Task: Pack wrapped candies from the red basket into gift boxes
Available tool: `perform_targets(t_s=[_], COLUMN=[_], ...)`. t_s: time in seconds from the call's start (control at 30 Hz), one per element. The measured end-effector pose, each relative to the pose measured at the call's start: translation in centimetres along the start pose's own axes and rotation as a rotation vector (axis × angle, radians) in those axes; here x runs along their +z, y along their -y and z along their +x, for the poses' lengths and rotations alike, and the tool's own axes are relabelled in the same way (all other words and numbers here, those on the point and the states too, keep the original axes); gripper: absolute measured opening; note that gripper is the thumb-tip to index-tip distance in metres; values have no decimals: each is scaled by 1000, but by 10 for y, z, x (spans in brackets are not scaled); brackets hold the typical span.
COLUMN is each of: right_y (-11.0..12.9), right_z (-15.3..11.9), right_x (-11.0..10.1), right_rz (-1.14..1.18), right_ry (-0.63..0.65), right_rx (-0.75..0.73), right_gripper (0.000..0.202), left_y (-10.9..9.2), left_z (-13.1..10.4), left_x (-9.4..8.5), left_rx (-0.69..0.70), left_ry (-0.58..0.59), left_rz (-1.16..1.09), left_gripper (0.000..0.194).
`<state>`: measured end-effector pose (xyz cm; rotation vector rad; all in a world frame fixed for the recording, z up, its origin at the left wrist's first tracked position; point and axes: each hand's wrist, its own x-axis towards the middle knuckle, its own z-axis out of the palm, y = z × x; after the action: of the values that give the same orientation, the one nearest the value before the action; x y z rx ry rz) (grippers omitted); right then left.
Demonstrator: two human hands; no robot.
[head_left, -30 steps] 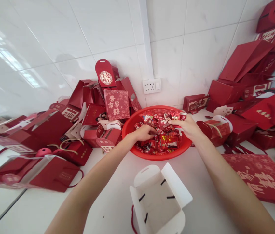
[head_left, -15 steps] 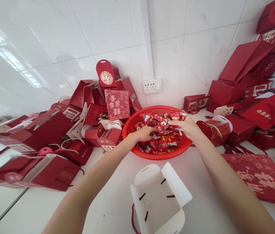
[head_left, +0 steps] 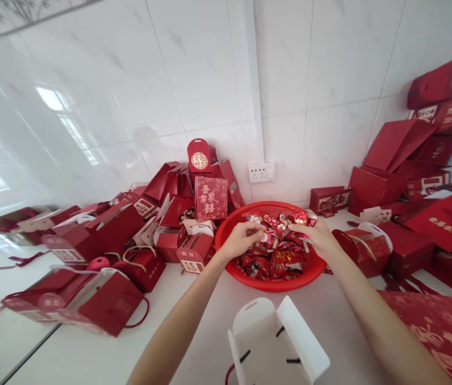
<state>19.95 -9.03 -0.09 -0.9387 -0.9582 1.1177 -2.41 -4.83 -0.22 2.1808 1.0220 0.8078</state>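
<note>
The white bench (head_left: 188, 342) stands against a wall of glossy pale tiles (head_left: 209, 80). On it is the red oval basket (head_left: 276, 286), its long axis going left to right, with wrapped packets (head_left: 288, 262) inside. Over these, the fingers of the left hand (head_left: 244, 239) pinch a pinkish packet (head_left: 266, 239); the right hand (head_left: 317, 236) has bent fingers, whose grip I cannot tell. The white box (head_left: 304, 337), opening upward, is cut by the lower border.
</note>
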Motion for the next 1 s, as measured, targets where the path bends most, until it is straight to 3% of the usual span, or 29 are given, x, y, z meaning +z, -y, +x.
perform_targets(t_s=[0.13,0.2,0.3,0.43,0.53,0.8,0.9,1.0], right_y=[-2,-4,-6,-6,-5,-2,4,18], right_z=[1,2,3,1,-2,-4,-8,-20], right_x=[-1,-2,-2,-3,-2,-2,3,11], right_rz=[11,8,-11,-111,-161,-153,-103,-100], right_ry=[-15,1,-1,5,25,-5,-7,77], right_rx=[-20,-30,-48,-104,-110,-102,-98,-95], right_gripper=[42,41,42,40,40,40,39,38], left_y=[-18,-29,-48,-70,-79,-85,-87,-87], left_z=[-36,-57,-87,-112,-120,-122,-117,-111], left_x=[-10,-14,-17,-18,-18,-21,-25,-32], left_rx=[-23,-52,-81,-4,153,318,292,220], left_ry=[-117,-44,157,346,373,286,206,150], left_rz=[-453,-571,-633,-467,-216,-50,-43,25], left_gripper=[40,37,33,28,24,19,16,13])
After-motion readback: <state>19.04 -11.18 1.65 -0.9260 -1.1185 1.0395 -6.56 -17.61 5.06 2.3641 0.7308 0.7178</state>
